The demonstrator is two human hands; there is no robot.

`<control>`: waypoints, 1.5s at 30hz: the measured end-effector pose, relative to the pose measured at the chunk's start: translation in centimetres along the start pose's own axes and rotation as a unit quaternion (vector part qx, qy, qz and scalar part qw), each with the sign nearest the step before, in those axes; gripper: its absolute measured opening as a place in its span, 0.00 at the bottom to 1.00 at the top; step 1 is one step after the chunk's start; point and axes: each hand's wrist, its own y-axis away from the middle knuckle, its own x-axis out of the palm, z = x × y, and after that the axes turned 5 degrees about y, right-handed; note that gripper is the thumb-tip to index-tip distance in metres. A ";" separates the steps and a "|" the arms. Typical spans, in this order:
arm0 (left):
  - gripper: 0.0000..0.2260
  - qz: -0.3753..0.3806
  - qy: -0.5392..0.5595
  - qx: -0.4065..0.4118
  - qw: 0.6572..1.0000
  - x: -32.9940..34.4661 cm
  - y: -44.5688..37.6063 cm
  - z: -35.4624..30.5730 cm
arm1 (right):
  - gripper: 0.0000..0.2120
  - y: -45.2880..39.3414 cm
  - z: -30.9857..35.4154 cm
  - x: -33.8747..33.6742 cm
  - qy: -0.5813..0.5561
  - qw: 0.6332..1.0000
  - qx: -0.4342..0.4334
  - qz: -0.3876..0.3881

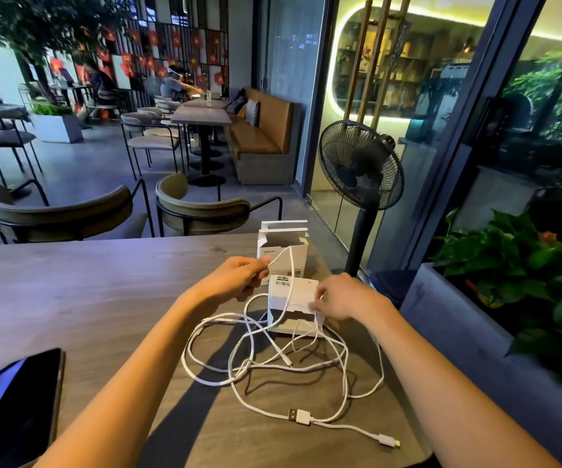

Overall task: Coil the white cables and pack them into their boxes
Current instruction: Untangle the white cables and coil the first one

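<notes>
White cables [266, 363] lie in a loose tangle on the wooden table [80, 298], with a USB plug [301, 417] and a small connector [389, 441] near the front edge. My left hand [239, 278] pinches one strand of white cable, which loops up over the boxes. A small white box [293, 305] lies on its side with its open end toward me; my right hand [340, 298] holds its right side at the flap. Behind it stands a second white box [283, 244], upright with its lid flaps open.
A dark phone [16, 403] lies at the table's front left. Chairs [70, 211] stand along the far edge. A black standing fan [360, 167] and a planter with green leaves [526, 282] are on the right, past the table edge.
</notes>
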 end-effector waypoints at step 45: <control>0.14 -0.118 0.152 0.256 0.947 2.8 -0.6 -3.9 | 0.20 4.7 7.8 -2.8 -0.318 0.940 -0.101 -0.075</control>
